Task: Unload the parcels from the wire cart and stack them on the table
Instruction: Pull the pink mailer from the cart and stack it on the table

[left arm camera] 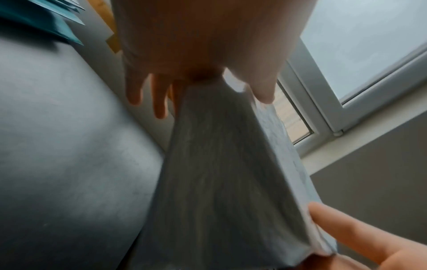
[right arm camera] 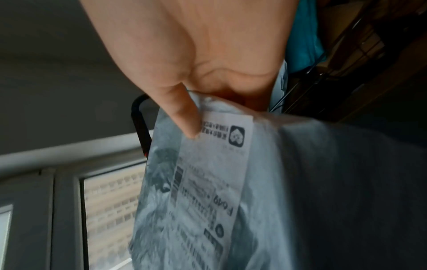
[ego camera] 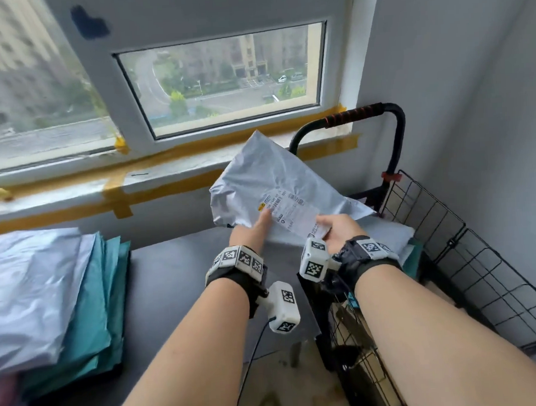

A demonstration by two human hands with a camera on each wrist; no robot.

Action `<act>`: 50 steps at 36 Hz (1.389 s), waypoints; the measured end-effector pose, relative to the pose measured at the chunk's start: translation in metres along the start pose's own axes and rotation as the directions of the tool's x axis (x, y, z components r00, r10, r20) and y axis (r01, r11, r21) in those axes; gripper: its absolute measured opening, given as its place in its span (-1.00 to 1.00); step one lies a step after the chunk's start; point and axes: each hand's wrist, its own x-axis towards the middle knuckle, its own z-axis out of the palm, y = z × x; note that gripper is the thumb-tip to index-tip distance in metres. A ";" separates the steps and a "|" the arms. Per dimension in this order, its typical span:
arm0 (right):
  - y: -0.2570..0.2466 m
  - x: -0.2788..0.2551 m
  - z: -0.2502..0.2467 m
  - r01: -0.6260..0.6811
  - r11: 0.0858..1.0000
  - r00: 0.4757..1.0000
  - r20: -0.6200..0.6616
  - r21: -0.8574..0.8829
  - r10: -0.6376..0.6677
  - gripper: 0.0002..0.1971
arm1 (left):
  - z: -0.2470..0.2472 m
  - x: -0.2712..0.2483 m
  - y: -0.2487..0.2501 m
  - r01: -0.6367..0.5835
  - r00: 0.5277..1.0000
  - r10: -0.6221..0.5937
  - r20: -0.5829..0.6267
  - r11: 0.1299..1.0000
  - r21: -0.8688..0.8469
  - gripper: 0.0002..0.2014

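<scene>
A grey plastic mailer parcel (ego camera: 268, 178) with a white shipping label is held up, tilted, over the gap between the table and the wire cart (ego camera: 449, 255). My left hand (ego camera: 255, 228) pinches its near left edge, thumb on the label side and fingers underneath. My right hand (ego camera: 332, 230) grips the near right corner. In the left wrist view the parcel (left arm camera: 219, 182) hangs from my left hand (left arm camera: 212, 104). The right wrist view shows my right hand (right arm camera: 196, 102), thumb pressing the label on the parcel (right arm camera: 300, 182). More parcels (ego camera: 386, 232) lie in the cart.
A stack of grey and teal mailers (ego camera: 48, 292) sits on the left of the dark grey table (ego camera: 177, 269). A taped window sill (ego camera: 166, 177) runs behind. The cart's black handle (ego camera: 352, 114) rises at the back right, close to the wall.
</scene>
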 end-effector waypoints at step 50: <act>0.314 -0.032 0.432 0.250 0.533 0.953 0.301 -0.809 0.009 -0.72 | -0.494 0.019 -0.240 0.197 0.677 0.176 -0.714 0.892 0.407 -0.46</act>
